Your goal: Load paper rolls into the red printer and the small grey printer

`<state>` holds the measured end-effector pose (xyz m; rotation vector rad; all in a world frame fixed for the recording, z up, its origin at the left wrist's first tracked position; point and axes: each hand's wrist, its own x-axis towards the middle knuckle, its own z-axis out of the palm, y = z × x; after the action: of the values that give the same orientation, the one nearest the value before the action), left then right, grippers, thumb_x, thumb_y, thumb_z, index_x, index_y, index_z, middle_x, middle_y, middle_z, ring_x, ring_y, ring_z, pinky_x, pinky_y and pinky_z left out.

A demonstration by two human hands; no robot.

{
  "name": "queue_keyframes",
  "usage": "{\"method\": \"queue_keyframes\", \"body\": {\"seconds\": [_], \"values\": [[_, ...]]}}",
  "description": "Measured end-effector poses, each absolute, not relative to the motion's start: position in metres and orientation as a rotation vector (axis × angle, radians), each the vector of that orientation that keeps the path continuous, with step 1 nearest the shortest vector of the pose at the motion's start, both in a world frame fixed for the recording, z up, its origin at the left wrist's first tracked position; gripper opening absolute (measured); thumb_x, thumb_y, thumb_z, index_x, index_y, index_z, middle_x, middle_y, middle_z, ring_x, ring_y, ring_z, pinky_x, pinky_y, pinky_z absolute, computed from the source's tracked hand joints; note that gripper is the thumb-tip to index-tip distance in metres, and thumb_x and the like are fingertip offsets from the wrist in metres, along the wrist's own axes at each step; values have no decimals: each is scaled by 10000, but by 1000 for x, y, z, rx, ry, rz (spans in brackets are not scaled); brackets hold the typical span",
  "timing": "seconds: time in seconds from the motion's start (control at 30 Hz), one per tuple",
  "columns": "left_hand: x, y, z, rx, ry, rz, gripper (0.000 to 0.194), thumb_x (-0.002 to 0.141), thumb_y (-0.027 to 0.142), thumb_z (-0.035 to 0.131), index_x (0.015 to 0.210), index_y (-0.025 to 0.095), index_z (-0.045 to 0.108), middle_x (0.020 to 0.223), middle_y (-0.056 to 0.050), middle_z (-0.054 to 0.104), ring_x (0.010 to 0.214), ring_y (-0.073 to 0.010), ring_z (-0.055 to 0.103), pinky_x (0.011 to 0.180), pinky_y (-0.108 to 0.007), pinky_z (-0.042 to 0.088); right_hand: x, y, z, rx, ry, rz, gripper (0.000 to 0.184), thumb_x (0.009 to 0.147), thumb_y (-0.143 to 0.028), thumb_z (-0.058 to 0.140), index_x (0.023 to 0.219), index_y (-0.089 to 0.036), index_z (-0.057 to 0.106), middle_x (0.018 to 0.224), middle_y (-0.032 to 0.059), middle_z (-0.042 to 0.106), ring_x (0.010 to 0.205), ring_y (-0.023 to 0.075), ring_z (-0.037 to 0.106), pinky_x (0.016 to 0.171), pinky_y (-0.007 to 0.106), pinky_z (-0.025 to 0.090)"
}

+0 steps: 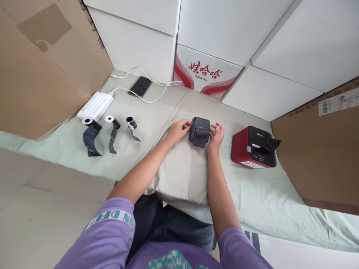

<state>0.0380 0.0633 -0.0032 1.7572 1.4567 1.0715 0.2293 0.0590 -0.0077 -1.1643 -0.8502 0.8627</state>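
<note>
A small black portable printer (201, 125) rests on the cloth in front of me, and a dark paper strip (200, 139) hangs from its front. At its left side is my left hand (178, 130), fingers bent and closed together with the tips at the casing. My right hand (217, 135) lies along the opposite side, its fingers loosely curled and apart, and the thumb side near or touching the printer. Farther right stands a red and black desktop printer (251, 148) with a dark strip sticking out of its top.
Three paper rolls with dark tails, a wide one (92, 136), a middle one (113, 134) and a small one (132, 127), lie at left. Behind are a white power bank (96, 106), its cable (151, 101) and a phone (140, 86). Cardboard boxes (53, 74) and white boxes (134, 41) border the cloth-covered surface.
</note>
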Motion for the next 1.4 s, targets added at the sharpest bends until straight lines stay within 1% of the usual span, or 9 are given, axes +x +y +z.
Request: {"method": "queue_keyframes", "body": {"seconds": [0.2, 0.37, 0.47, 0.57, 0.7, 0.97, 1.13, 1.3, 1.4], "values": [[37, 62, -1, 1734, 1463, 1099, 259, 932, 139, 659, 1089, 218, 849, 1066, -65, 828, 869, -178, 716, 873, -307, 551, 225, 54, -3, -1201, -812, 868, 457, 915, -584, 569, 1192, -221, 582, 1142, 68, 728, 1017, 188, 775, 892, 321, 591], [37, 55, 0, 1772, 1451, 1061, 358, 924, 95, 623, 1148, 261, 848, 1125, -54, 824, 968, -188, 745, 925, -312, 552, 223, 54, -1, -1197, -823, 916, 551, 896, -583, 567, 1245, -162, 634, 1268, 155, 762, 1166, 234, 763, 1047, 403, 577], [37, 50, 0, 1809, 1501, 990, 420, 922, 83, 595, 1205, 284, 831, 1139, -41, 816, 977, -186, 736, 953, -321, 536, 224, 56, -2, -1219, -830, 935, 588, 895, -594, 552, 1205, -120, 711, 1314, 183, 764, 1242, 257, 740, 1111, 435, 553], [38, 47, 1, 1818, 1557, 924, 433, 930, 101, 583, 1213, 318, 828, 1135, -30, 805, 1031, -198, 718, 1007, -352, 508, 224, 56, -1, -1256, -807, 947, 624, 906, -608, 530, 1195, -98, 747, 1289, 189, 781, 1222, 274, 755, 1097, 454, 569], [41, 48, 2, 1822, 1684, 840, 387, 940, 135, 595, 1110, 364, 856, 1141, -9, 809, 1214, -257, 642, 1165, -470, 388, 223, 56, 1, -1264, -793, 933, 612, 919, -597, 543, 1201, -98, 758, 1259, 178, 796, 1210, 267, 764, 1087, 437, 578], [42, 51, -1, 1821, 1679, 881, 383, 917, 127, 607, 1085, 360, 860, 1112, -24, 814, 1162, -275, 635, 1181, -525, 356, 222, 59, -3, -1250, -788, 885, 567, 926, -583, 550, 1148, -99, 746, 1173, 166, 811, 1145, 259, 784, 1034, 426, 600], [40, 50, 3, 1762, 1638, 996, 330, 899, 110, 636, 1003, 325, 865, 1064, -23, 805, 1126, -254, 673, 1170, -489, 385, 224, 60, -4, -1254, -817, 860, 509, 940, -544, 528, 1144, -124, 731, 1151, 136, 806, 1128, 238, 779, 1018, 412, 597], [35, 50, 8, 1555, 1661, 1400, 317, 933, 73, 533, 974, 198, 821, 1053, -56, 761, 947, -175, 685, 971, -320, 522, 223, 58, -1, -1253, -846, 851, 449, 959, -518, 501, 1156, -158, 685, 1143, 119, 797, 1094, 220, 781, 950, 375, 606], [34, 51, 7, 1569, 1678, 1414, 276, 916, 66, 538, 900, 189, 784, 1015, -46, 745, 898, -163, 661, 927, -301, 535, 222, 53, 1, -1237, -855, 792, 391, 972, -483, 486, 1176, -185, 636, 1078, 87, 802, 983, 201, 788, 845, 345, 607]]}}
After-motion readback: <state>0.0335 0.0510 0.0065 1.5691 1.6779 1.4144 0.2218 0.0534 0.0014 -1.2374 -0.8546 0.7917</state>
